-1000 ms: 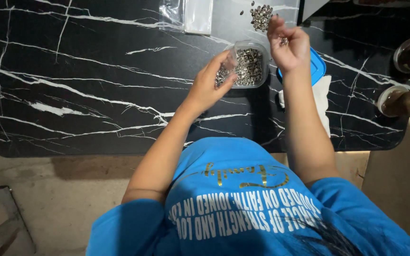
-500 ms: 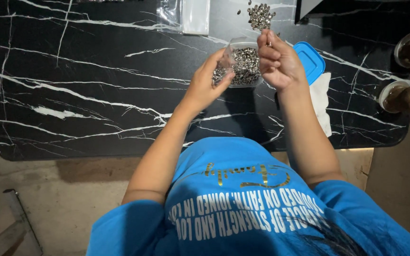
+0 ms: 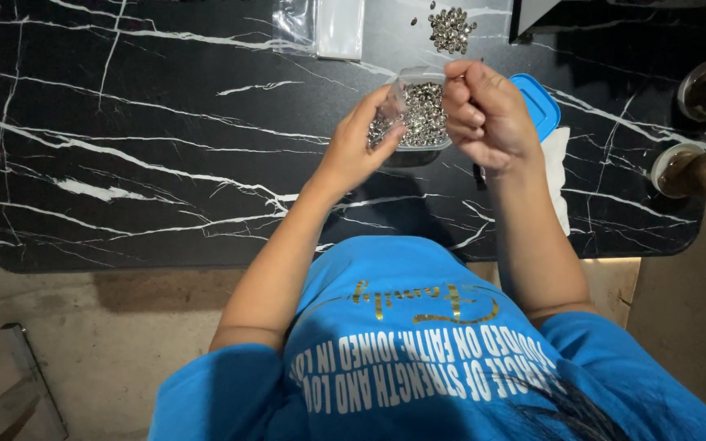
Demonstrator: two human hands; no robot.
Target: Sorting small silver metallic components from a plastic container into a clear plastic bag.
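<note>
My left hand (image 3: 357, 147) holds a small clear bag (image 3: 384, 122) with silver bits in it, right against a clear plastic tub (image 3: 425, 114) full of small silver metal pieces. My right hand (image 3: 488, 114) hovers over the tub's right rim. Its fingers are pinched together on a tiny metal piece at the fingertips. A loose heap of the same metal pieces (image 3: 451, 29) lies on the table beyond the tub.
The black marble-patterned table (image 3: 140, 147) carries a blue lid (image 3: 539, 100) and a white cloth (image 3: 559, 175) to the right of the tub. Clear plastic bags (image 3: 328, 26) lie at the far edge. Two round wooden posts (image 3: 700, 167) stand at the right.
My right hand has come back from the loose heap to the tub's right rim, with its fingers pinched. My left hand has stayed at the tub with the bag.
</note>
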